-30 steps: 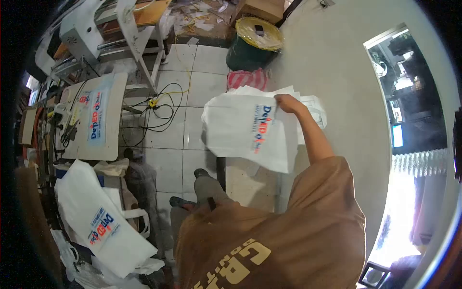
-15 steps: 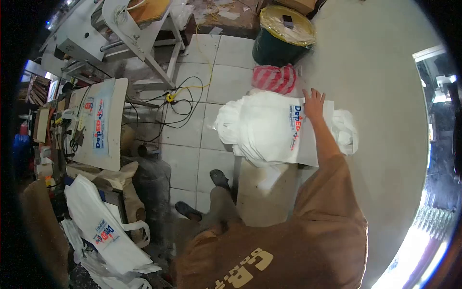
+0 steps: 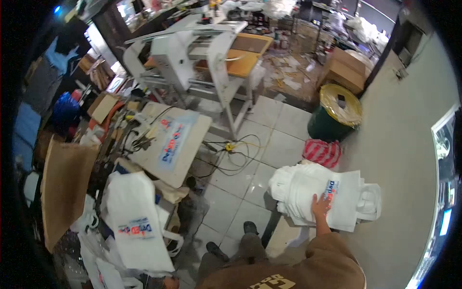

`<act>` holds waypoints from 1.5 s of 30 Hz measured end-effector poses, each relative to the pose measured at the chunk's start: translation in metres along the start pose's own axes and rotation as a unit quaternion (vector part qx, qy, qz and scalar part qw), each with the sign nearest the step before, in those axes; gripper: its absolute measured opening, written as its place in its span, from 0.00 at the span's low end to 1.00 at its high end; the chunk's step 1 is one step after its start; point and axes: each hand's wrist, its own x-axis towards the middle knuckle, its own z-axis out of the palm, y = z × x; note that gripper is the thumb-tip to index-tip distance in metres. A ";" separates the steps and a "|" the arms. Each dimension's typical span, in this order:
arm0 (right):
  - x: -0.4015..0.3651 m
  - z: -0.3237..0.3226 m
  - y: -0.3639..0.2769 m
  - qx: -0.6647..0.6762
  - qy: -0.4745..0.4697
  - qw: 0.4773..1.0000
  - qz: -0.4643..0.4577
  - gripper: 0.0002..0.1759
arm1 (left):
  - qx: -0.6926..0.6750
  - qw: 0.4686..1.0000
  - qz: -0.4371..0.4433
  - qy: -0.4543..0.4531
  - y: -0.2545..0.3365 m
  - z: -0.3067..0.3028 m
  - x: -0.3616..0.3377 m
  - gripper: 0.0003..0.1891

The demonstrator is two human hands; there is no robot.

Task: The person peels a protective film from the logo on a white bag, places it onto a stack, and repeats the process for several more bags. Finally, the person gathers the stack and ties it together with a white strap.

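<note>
My right hand point(image 3: 321, 207) lies with its fingers apart on the top bag of a pile of white printed bags point(image 3: 301, 190), on the right beside the wall. At the bottom edge, part of my left hand point(image 3: 170, 282) shows next to the lower end of another white printed bag point(image 3: 132, 216); its fingers are too hidden to make out. That bag lies on more white bags at the lower left. A printed sheet point(image 3: 177, 142) rests on a pale board point(image 3: 195, 156) in front of me.
Beyond the pile are a red-and-white striped bundle point(image 3: 321, 153) and a green bin point(image 3: 327, 120) with a yellow rim. Cables point(image 3: 240, 154) trail over the floor tiles. A white metal stand point(image 3: 224, 91) is ahead, and a cardboard sheet point(image 3: 67, 192) stands at the left.
The view has swung left and up. My right hand has moved from the far edge of the top bag to nearer its print. Part of my left hand now shows at the bottom edge.
</note>
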 end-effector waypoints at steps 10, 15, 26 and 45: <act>-0.183 0.044 -0.191 0.287 -0.006 0.874 -0.393 0.20 | 0.016 0.990 -0.025 -0.137 -0.085 0.018 -0.038 0.11; -0.415 0.026 -0.310 0.298 -0.273 0.793 -0.456 0.20 | -0.084 0.883 -0.001 -0.462 -0.085 -0.116 -0.044 0.10; -0.535 0.071 -0.334 0.302 -0.269 0.779 -0.478 0.52 | -0.091 0.925 0.263 0.258 0.036 -0.254 0.191 0.30; -0.545 0.066 -0.327 0.370 -0.273 0.808 -0.368 0.28 | -0.259 0.915 0.231 0.208 0.018 -0.265 0.211 0.12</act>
